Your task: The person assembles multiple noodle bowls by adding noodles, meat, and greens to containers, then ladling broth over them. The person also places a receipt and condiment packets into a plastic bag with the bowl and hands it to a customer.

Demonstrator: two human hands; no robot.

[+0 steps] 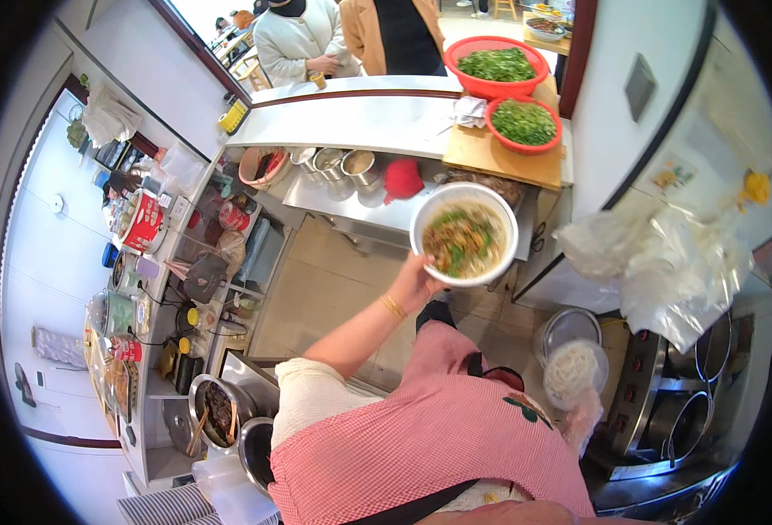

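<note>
My left hand [420, 284] grips the near-left rim of a white bowl [418, 252] and holds it out over the floor, close to the counter. In it is noodle soup topped with chopped greens and a brown topping [461, 236]. My right hand [582, 415], in a thin clear plastic glove, is low at my right side. It meets the lower edge of a clear plastic tub [602, 364] of pale noodles [571, 371]; its fingers are not distinct, so its grip cannot be made out. Behind that tub stands a round metal pot [561, 324].
Two red baskets of chopped greens [497, 66] [526, 122] stand by a wooden board [491, 161]. Metal canisters [360, 164] and a red cloth [402, 179] line the lower shelf. Two people [303, 44] [395, 35] stand beyond the counter [342, 118]. Cooking pots [679, 424] are at right.
</note>
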